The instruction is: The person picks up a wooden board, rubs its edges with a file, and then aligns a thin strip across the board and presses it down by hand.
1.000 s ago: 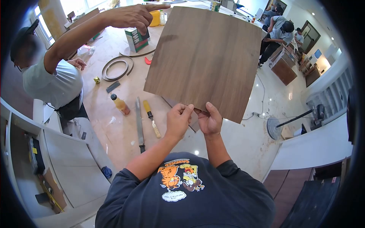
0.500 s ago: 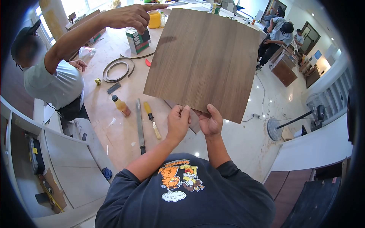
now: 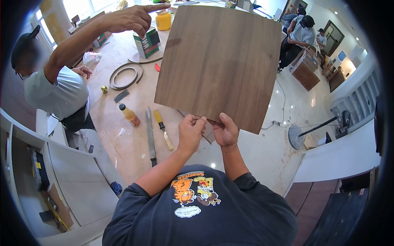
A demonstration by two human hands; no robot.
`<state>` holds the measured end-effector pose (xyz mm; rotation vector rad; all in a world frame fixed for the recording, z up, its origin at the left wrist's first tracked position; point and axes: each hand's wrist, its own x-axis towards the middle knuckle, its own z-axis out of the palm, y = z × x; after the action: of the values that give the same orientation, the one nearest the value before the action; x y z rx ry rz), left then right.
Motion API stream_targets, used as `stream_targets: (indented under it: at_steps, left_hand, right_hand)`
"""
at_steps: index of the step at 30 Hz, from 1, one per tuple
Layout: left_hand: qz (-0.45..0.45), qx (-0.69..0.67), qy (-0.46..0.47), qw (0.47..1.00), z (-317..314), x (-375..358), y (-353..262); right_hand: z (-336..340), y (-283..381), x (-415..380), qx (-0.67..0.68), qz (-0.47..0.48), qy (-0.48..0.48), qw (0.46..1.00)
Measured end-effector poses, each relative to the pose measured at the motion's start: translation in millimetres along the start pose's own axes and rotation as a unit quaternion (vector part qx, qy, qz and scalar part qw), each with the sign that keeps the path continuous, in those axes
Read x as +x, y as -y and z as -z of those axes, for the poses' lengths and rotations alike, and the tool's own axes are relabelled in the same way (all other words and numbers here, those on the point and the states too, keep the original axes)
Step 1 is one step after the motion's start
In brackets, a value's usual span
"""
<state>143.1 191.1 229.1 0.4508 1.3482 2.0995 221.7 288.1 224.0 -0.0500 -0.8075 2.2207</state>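
Note:
A large brown wood-grain panel (image 3: 217,65) is raised in front of me, tilted, its near edge at my fingers. My left hand (image 3: 191,133) is closed at that edge, with thumb and fingertips pinched on it. Close beside it, my right hand (image 3: 225,130) grips the same edge, thumb on the upper face and fingers underneath, partly hidden. Left of my hands, on the table, lie a yellow-handled brush (image 3: 163,130) and a long metal file (image 3: 151,135). A small bottle (image 3: 129,115) of orange-brown liquid stands beyond them.
A co-worker (image 3: 57,88) at the left stretches an arm over the table (image 3: 108,141). Coiled edging strip (image 3: 124,78), a green-and-white box (image 3: 146,43) and a yellow jar (image 3: 163,20) are on it. Other people work at the back right, near a fan (image 3: 296,137) on the floor.
The panel's far edge has risen slightly in view. The co-worker's pointing hand has shifted a little to the left. My hands keep their hold, with only slight movement.

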Motion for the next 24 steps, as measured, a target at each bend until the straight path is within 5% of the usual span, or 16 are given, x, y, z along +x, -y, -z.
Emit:
stream_targets:
  at_steps: [24]
  left_hand:
    - [0.067, -0.107, 0.012, 0.992, -3.6, -0.1, -10.1]
  right_hand:
    - [-6.3, 6.2, -2.4, -0.013, 0.028, 0.032, 0.999]
